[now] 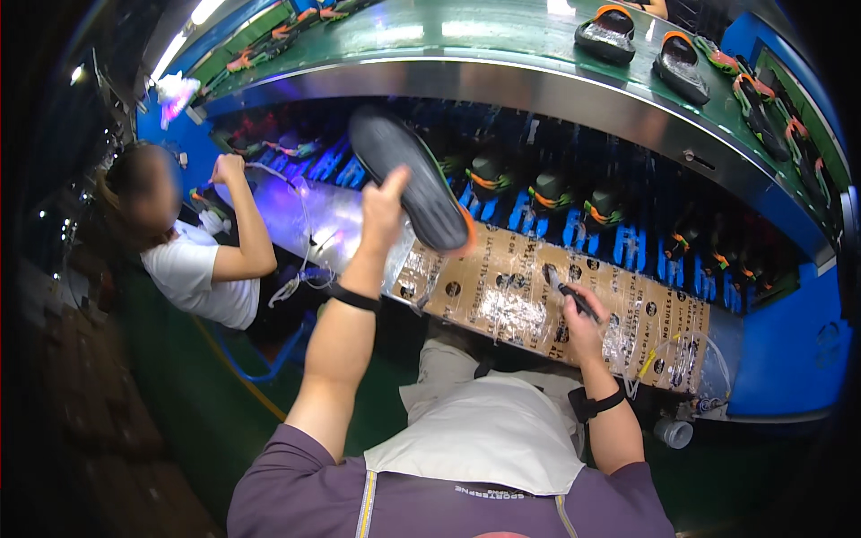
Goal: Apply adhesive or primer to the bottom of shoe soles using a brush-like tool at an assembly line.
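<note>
My left hand [384, 215] is closed around a shoe [408, 179], raised above the bench's left part. The shoe's dark, smooth underside faces me, and orange shows at its lower end. My thumb lies across that underside. Lower and to the right, my right hand [587, 323] grips a slim black-handled brush [578, 302]. Its greyish tip points up and left, over the bench and apart from the shoe. Beneath both hands runs a bench top covered with brown printed tape [502, 300].
Behind the bench, several dark shoes [549, 190] with orange and green trim stand on blue racks [628, 247]. A green conveyor belt [430, 36] above carries more shoes [683, 67]. At left sits a co-worker in a white shirt [211, 278]. A clear jar [673, 433] is below the bench's right end.
</note>
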Motion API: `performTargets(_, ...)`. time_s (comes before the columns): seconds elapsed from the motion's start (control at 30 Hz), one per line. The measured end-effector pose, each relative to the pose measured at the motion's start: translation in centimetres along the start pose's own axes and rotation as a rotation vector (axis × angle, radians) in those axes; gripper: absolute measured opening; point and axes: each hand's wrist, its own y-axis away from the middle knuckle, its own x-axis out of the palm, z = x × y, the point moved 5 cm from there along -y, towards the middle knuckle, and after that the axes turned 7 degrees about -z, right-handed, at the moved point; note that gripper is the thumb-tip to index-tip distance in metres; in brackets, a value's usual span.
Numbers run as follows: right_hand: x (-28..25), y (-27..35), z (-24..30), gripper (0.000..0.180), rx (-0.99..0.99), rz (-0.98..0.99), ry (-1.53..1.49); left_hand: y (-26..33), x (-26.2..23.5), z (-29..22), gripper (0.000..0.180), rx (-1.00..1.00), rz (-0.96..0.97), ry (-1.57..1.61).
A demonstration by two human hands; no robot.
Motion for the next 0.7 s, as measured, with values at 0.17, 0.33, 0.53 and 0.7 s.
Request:
performTargets(0.17, 1.1, -0.3, 4.3, 0.022, 0.086, 0.083, -0.241, 12.8, 0.6, 9.7, 0.03, -0.622, 0.102, 0.53)
performTargets(0.33, 4.5, 0.4, 9.0, 0.021, 0.181, 0.271, -0.415, 18.1, 1.3, 10.6, 0.055, -0.669, 0.232, 0.719)
performTargets(0.53, 9.5, 1.0, 12.3, 0.021, 0.163, 0.389, -0.344, 20.3, 2.4, 9.9, 0.091, -0.761, 0.233, 0.826)
performTargets(0.7, 11.4, 0.7, 13.4, 0.019, 0.08, 0.39, -0.212, 21.3, 3.4, 8.7, 0.087, -0.766, 0.249, 0.756)
